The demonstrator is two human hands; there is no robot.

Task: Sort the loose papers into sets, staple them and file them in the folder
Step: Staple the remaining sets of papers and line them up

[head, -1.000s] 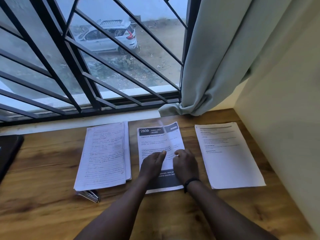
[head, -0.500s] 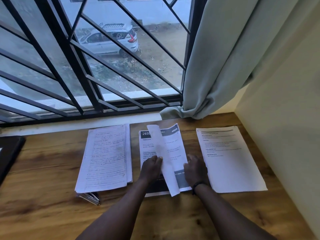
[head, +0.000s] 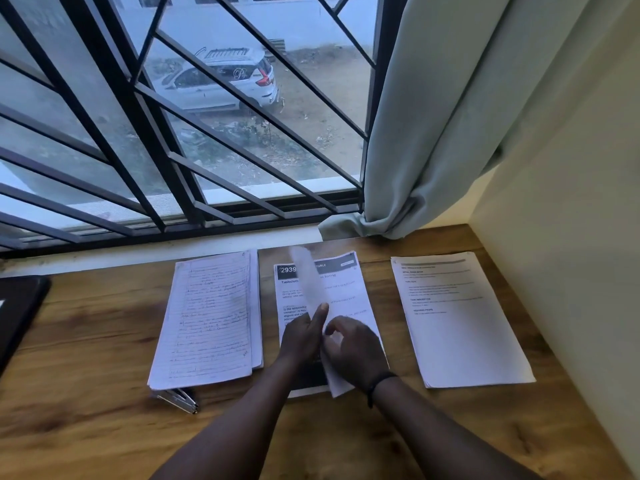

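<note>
Now the top sheet (head: pixel 306 278) of the middle pile (head: pixel 349 299) is standing almost on edge and blurring with motion, where a second ago it was lying flat under both hands. The left hand (head: pixel 303 336) is pinching that sheet near its lower part, thumb up against the paper, and lifting it over. The right hand (head: pixel 353 349) is resting on the page beneath, fingers loosely curled; I cannot tell whether it is gripping an edge or only steadying the pile. To me this looks like leafing through the printed pages to check that they belong together, so the sorting is still going on and stapling has not begun.

On the bench (head: pixel 86 427) three piles are lying side by side: handwritten lined pages (head: pixel 211 317) on the left, the printed pile in the middle, another printed set (head: pixel 460 323) on the right. The stapler (head: pixel 178 400) is poking out from under the handwritten pages, untouched. A dark flat thing (head: pixel 17 313) at the far left edge may be the folder; I cannot say.
</note>
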